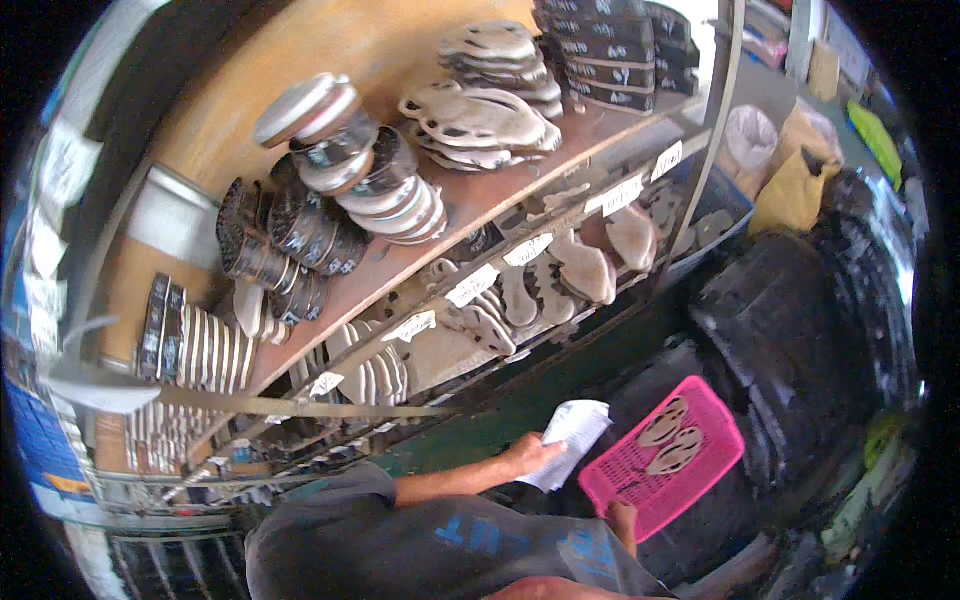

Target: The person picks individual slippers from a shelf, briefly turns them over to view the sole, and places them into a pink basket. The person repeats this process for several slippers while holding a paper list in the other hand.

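My left hand (535, 455) is closed on several white paper sheets (577, 432), which look printed and are bent at the top edge. To the right and lower, my right hand (622, 517) grips the near left rim of a pink plastic basket (708, 480) with slotted walls. The basket is tilted in view. Two flat, beige, sole-shaped pieces (675, 452) with dark openings lie side by side inside it. My right thumb and part of the hand show; the other fingers are hidden by the basket and my shirt.
A shelf rack (500, 215) on the left carries stacked sole-shaped pieces (480, 115), dark-edged curved blocks (605, 55) and paper labels along its rail (530, 250). A metal upright (718, 120) stands at its right end. Beyond are a yellow sack (795, 195) and dark wrapped bundles (785, 300).
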Tool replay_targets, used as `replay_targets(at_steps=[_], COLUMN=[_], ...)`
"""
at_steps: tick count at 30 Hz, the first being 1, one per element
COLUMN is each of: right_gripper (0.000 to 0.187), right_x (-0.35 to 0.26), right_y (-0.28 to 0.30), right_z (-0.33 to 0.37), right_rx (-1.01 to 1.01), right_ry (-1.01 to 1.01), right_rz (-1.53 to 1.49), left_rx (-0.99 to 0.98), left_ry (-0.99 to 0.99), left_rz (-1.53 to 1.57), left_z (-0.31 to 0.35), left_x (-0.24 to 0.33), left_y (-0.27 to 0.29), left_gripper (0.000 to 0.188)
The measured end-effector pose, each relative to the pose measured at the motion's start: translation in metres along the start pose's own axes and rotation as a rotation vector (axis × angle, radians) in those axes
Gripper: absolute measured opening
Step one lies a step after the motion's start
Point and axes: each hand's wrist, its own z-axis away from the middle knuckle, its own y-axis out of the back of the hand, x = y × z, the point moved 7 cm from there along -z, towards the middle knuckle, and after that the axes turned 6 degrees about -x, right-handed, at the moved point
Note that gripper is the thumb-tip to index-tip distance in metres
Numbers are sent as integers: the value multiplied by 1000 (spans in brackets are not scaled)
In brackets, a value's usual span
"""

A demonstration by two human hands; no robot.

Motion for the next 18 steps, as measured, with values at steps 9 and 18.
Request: replay_targets(at_steps=[9, 18], right_gripper=[15, 19], right_x=[-200, -220], right_y=[-33, 6], right_z=[61, 72], right_rx=[-148, -114], right_ry=[646, 212], right_rz=[458, 238], left_rx=[219, 242], left_ry=[-122, -182], left_rz=[391, 590], left_z=[39, 64], left_x=[40, 71], left_y=[9, -11], left_gripper=[48, 47])
